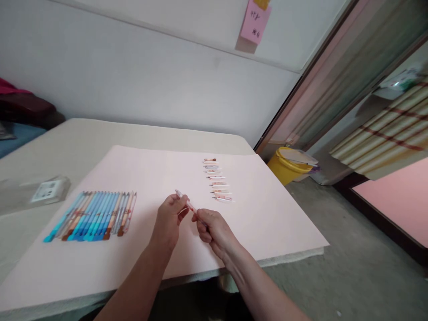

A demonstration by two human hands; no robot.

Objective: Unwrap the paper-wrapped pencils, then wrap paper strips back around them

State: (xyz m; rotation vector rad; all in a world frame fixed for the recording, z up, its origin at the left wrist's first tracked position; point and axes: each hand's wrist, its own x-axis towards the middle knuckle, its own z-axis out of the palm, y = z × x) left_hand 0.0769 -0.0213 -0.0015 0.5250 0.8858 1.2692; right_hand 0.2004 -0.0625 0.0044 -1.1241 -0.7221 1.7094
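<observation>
Over the middle of the pale pink sheet (274,214), a slim whitish pen (191,206) with small red marks slants between my two hands. My left hand (172,214) is closed around its upper end, whose tip pokes out beyond the fingers. My right hand (214,227) grips the lower end, and a purplish bit shows by its fingers. To the left lies a row of pens (96,214) in blue, brown, grey and white, side by side. Beyond my right hand, several thin refills and pen parts (217,183) form a loose column.
A clear plastic bag with a white label (47,191) lies at the table's left. The table (160,136) meets a white wall with a pink note (256,21). A yellow bucket (288,167) stands on the floor beyond the right edge, near a curtain (384,133).
</observation>
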